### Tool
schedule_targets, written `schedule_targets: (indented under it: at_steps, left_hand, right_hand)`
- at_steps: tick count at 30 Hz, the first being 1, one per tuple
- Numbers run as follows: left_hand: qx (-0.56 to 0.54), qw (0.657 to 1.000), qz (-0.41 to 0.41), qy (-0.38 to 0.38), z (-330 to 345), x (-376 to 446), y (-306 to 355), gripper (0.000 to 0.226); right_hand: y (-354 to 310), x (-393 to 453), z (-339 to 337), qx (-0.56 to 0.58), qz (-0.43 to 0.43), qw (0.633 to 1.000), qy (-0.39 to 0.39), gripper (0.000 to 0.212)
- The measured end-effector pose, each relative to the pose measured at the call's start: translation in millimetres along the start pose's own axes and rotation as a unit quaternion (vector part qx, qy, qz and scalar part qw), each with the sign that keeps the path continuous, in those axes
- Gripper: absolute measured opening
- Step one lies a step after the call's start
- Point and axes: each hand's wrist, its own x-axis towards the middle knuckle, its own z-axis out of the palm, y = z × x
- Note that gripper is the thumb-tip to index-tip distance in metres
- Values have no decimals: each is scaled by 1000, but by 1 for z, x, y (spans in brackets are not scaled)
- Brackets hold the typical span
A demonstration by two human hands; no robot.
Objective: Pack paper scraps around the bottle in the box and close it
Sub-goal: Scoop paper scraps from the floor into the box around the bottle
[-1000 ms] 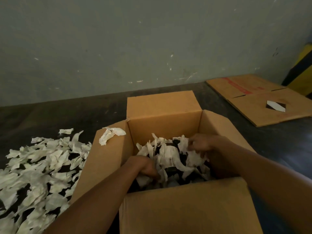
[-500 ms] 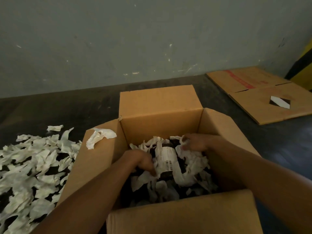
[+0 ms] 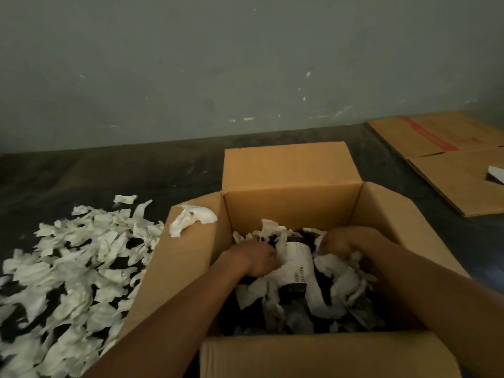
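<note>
So in the head view, both hands are being kept down inside the open cardboard box. The left hand is being curled against the left side of the bottle, fingers bent in among the paper scraps; whether that grip is actually closed on the bottle or just on paper can't be told. The right hand is being bunched into scraps just right of the bottle, looks like a wad is being pinched. The bottle is being shown lying between the two grips, white label and barcode up. One stray scrap is being left on the flap left of the left hand, and a loose pile is being spread on the floor further left. Flattened cardboard is lying far right.
</note>
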Motion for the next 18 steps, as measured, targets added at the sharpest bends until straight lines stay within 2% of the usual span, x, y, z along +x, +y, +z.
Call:
schedule_targets:
  at_steps: [3,5,7,9,12,14,18]
  left_hand:
    - [50,986,-7,158,-6,-39,-7,39]
    - [55,963,11,265,-1,-62,-17,33]
    - [54,936,12,347,9,-81,-30,29]
    - [36,933,-5,358,20,-89,-42,30]
    - [-13,943,6,333,32,-84,-49,32]
    - [-1,940,11,340,33,-81,-48,26]
    - [9,947,-12,322,34,-76,-48,19]
  right_hand:
    - [-29,-17,-34,-11,-15,995,102,30]
    - [-61,-33,-54,14,-72,976,207,27]
    - [-101,-45,-65,59,-151,946,280,24]
    - [-144,-50,-66,69,-236,920,305,29]
    - [-202,-44,-61,21,-326,916,233,40]
    - [-231,-31,-53,-49,-341,919,194,44]
    - [-262,-4,-37,-209,-317,907,184,46]
